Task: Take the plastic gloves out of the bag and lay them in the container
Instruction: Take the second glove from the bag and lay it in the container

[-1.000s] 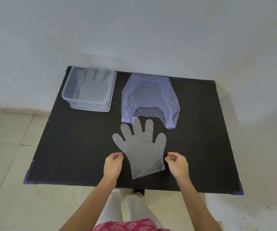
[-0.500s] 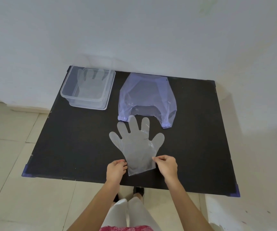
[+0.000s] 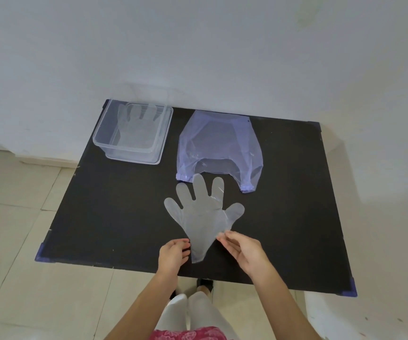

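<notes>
A clear plastic glove (image 3: 203, 217) lies spread on the black table (image 3: 114, 217), fingers pointing away from me. Its cuff end is gathered narrow between my hands. My left hand (image 3: 173, 253) pinches the cuff's left edge. My right hand (image 3: 244, 251) pinches the right edge with its fingertips. Behind the glove lies the pale purple translucent bag (image 3: 219, 146), flat, its opening and handles toward me. At the far left corner stands the clear rectangular container (image 3: 100, 138), with another clear glove (image 3: 136, 119) lying inside it.
A white wall rises right behind the table's far edge. Tiled floor shows to the left and below the near edge. My legs stand close to the table's front edge.
My hands closed in from either side of the glove onto its cuff. The cuff, flat and wide before, is now drawn narrow between my fingers.
</notes>
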Motion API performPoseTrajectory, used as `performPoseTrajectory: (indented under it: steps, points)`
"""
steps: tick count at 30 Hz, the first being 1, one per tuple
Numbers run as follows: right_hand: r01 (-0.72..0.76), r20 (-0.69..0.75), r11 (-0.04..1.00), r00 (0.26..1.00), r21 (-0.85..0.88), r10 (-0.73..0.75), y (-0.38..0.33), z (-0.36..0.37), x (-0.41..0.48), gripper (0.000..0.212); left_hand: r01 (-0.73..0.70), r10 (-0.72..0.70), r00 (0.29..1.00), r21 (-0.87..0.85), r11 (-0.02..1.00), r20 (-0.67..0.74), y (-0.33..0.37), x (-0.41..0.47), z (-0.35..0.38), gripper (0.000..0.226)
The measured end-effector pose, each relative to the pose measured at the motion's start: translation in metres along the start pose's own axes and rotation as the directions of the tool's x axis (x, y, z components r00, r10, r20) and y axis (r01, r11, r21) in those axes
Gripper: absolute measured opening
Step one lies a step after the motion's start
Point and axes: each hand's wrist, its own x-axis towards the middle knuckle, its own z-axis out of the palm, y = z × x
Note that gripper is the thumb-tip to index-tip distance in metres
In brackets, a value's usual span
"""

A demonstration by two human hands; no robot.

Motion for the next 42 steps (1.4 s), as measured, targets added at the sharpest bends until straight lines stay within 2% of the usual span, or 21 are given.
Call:
performPoseTrajectory:
  steps: [4, 9, 13, 15, 19, 23, 25, 28, 30, 34, 38, 42]
  points:
    - [-0.042, 0.06, 0.995, 0.998, 0.087, 0.037, -0.006, 0.001, -0.006, 0.02, 0.02, -0.02, 1.0, -0.026, 0.999, -0.022, 0.003, -0.002, -0.002, 0.018]
    - [-0.057, 0.116, 0.993, 0.992, 0.1, 0.045, -0.014, 0.008, -0.015, 0.015, 0.037, -0.037, 0.999, -0.097, 0.995, 0.003, 0.0, -0.004, -0.005, 0.02]
    - [-0.046, 0.124, 0.996, 0.992, 0.074, 0.037, -0.021, 0.007, -0.015, 0.018, 0.138, -0.091, 0.983, -0.324, 0.936, 0.158, 0.006, -0.01, -0.003, 0.022]
    - [-0.046, 0.12, 0.998, 0.992, 0.035, 0.041, -0.024, 0.004, -0.015, 0.019, 0.158, -0.082, 0.974, -0.371, 0.915, 0.213, 0.012, -0.011, -0.002, 0.024]
    - [0.01, 0.113, 0.981, 0.994, -0.194, 0.012, -0.028, -0.007, -0.012, 0.021, 0.145, -0.067, 0.972, -0.351, 0.925, 0.224, 0.024, -0.011, 0.001, 0.014]
    - [0.03, 0.031, 0.895, 0.999, -0.444, -0.018, -0.029, -0.012, -0.001, 0.026, 0.089, -0.04, 0.982, -0.264, 0.96, 0.183, 0.017, -0.004, 0.006, 0.024]
    - [0.068, 0.009, 0.883, 0.997, -0.464, -0.072, -0.026, -0.009, 0.008, 0.032, 0.073, -0.033, 0.987, -0.254, 0.964, 0.16, 0.013, 0.001, 0.008, 0.023]
    - [0.211, 0.009, 0.863, 0.972, -0.459, -0.233, -0.02, -0.003, 0.02, 0.045, 0.081, -0.042, 0.988, -0.265, 0.961, 0.15, 0.011, 0.004, 0.009, 0.021]
    - [0.286, 0.051, 0.815, 0.952, -0.504, -0.302, -0.017, 0.001, 0.021, 0.044, 0.078, -0.04, 0.988, -0.263, 0.962, 0.148, 0.01, 0.004, 0.009, 0.024]
    - [0.283, 0.15, 0.751, 0.959, -0.597, -0.242, -0.011, 0.01, 0.018, 0.034, 0.064, -0.027, 0.989, -0.253, 0.965, 0.146, 0.01, 0.005, 0.006, 0.033]
    - [0.287, 0.164, 0.751, 0.958, -0.594, -0.236, -0.008, 0.011, 0.022, 0.045, 0.056, -0.018, 0.984, -0.213, 0.976, 0.177, 0.011, 0.001, 0.004, 0.04]
    - [0.295, 0.175, 0.688, 0.955, -0.663, -0.24, -0.015, 0.011, 0.022, 0.054, 0.072, -0.044, 0.99, -0.209, 0.975, 0.136, 0.019, 0.001, 0.002, 0.031]
